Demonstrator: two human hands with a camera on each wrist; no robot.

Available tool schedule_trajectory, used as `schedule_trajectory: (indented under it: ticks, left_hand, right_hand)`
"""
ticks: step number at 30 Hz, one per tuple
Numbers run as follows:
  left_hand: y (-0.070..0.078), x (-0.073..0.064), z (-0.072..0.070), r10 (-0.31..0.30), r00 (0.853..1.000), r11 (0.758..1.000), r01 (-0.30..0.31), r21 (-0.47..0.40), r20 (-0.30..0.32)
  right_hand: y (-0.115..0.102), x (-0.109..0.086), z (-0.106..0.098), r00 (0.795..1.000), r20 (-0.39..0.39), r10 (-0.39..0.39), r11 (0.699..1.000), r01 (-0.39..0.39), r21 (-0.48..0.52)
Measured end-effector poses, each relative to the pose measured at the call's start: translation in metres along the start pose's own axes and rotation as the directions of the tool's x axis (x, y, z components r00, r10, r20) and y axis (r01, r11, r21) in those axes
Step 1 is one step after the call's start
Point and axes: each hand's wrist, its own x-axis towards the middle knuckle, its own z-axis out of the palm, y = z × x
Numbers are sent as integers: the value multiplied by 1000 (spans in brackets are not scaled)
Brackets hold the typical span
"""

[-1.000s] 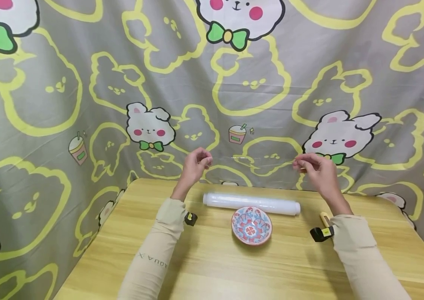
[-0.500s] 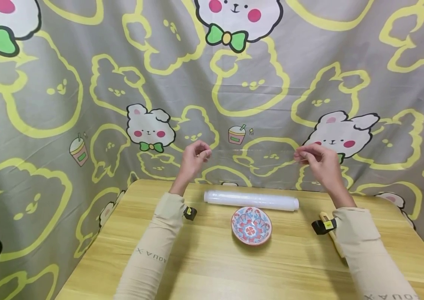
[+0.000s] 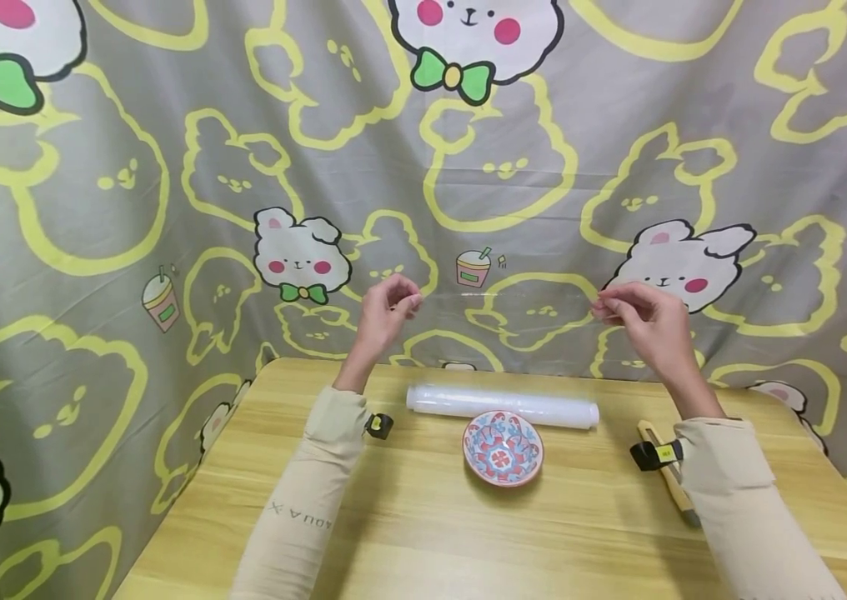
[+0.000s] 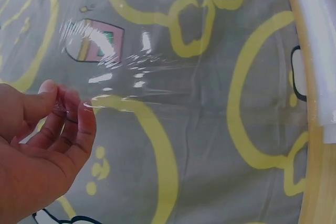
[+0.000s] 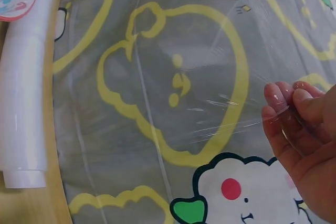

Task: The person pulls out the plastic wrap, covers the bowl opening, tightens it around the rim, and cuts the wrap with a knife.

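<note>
A sheet of clear plastic wrap (image 4: 140,66) is drawn taut between both hands, its glossy creases fanning out from the fingers. My left hand (image 3: 388,310) pinches one corner between thumb and fingertips, up above the table's far edge. At the other corner, my right hand (image 3: 643,313) pinches the film (image 5: 223,114) the same way, level with the left. Below them lies the white roll of plastic wrap (image 3: 502,407), and the film reaches down toward it in the wrist views. Just in front of the roll sits a small bowl (image 3: 502,450) with a red and blue pattern.
A yellow utility knife (image 3: 667,471) lies on the wooden table (image 3: 438,542) at the right, partly hidden by the right wrist camera and sleeve. Behind the table's far edge hangs a grey curtain (image 3: 386,175) with cartoon bunnies and yellow outlines.
Both hands have risen a little with the film stretched between them, and the right hand has moved slightly right. The roll has shifted slightly. More of the utility knife shows.
</note>
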Motion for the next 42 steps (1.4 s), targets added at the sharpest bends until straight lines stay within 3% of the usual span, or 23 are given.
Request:
schedule_trajectory:
  ticks: [12, 16, 21, 25, 31, 33, 36, 42]
  left_hand:
    - [15, -41, -20, 38, 991, 998, -33, -45, 125]
    - [20, -56, -27, 26, 987, 999, -20, -44, 158]
    - [20, -77, -36, 28, 972, 999, -17, -47, 232]
    - [14, -96, -46, 46, 938, 997, -22, -72, 344]
    - [6, -119, -56, 90, 837, 989, -12, -146, 540]
    - [4, -125, -57, 104, 814, 985, -6, -170, 571]
    - [0, -134, -60, 120, 803, 981, -5, -195, 584]
    - [-5, -149, -60, 155, 792, 981, -54, -185, 590]
  right_hand:
    - [-31, -48, -19, 994, 78, -78, 996, 80, -24]
    - [-39, -67, -23, 990, 101, -94, 994, 99, -38]
    - [-44, -95, -30, 976, 154, -153, 988, 151, 25]
    - [-47, -116, -35, 957, 222, -186, 981, 167, 101]
    - [-45, -143, -36, 917, 271, -294, 956, 276, 103]
    - [-42, -151, -33, 903, 259, -343, 938, 318, 136]
    - [-40, -165, -30, 887, 257, -382, 921, 345, 179]
    - [-42, -182, -26, 862, 259, -436, 900, 415, 132]
